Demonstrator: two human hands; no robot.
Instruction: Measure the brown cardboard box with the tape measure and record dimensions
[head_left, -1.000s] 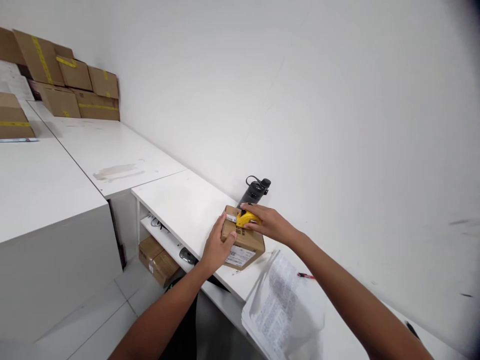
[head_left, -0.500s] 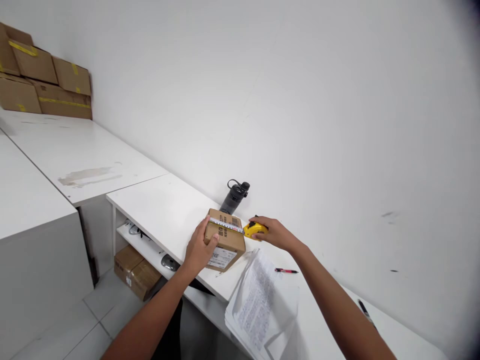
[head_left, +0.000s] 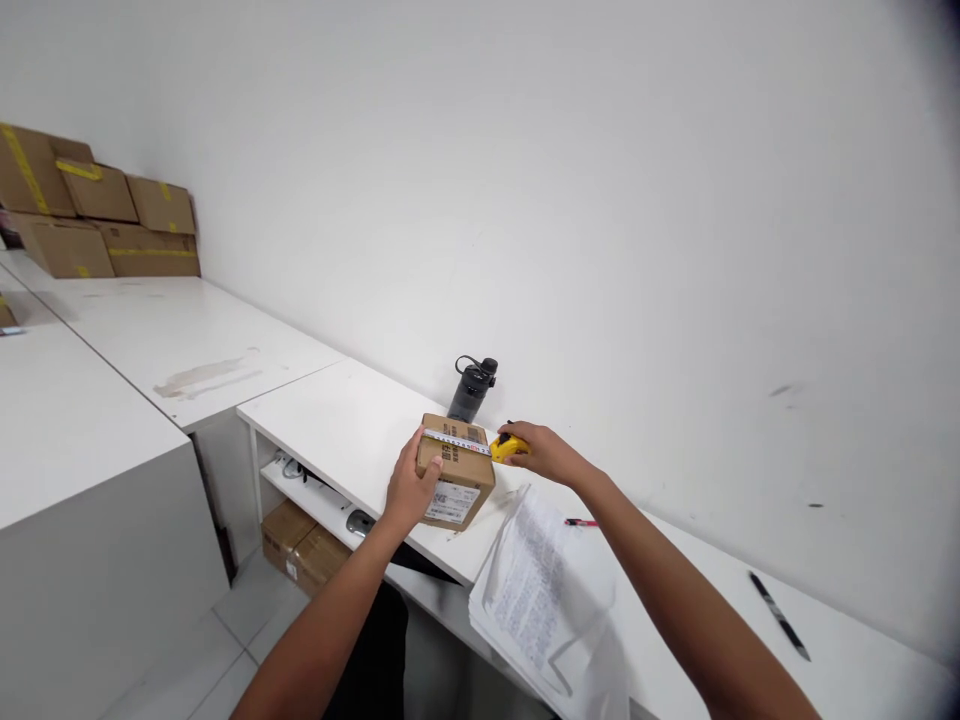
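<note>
A small brown cardboard box (head_left: 472,474) with a white label stands on the white table. My left hand (head_left: 411,488) grips its left side, thumb on the near edge of the top and fingers at the far left edge. The white blade (head_left: 456,441) of a tape measure lies across the box top from that hand to the right edge. Whether the fingers pin the blade's end is hard to see. At the box's right edge, my right hand (head_left: 551,455) is closed around the yellow tape measure case (head_left: 508,446).
Behind the box stands a dark water bottle (head_left: 472,389). Written papers (head_left: 529,590) lie to the right, near a red pen (head_left: 580,522) and a black pen (head_left: 780,615). Cartons (head_left: 101,190) are stacked far left. A shelf below holds a computer mouse (head_left: 360,522).
The camera view has tilted and shifted slightly, so the stacked cartons appear lower. Both hands keep their holds on the box and the tape measure, with the blade still across the top.
</note>
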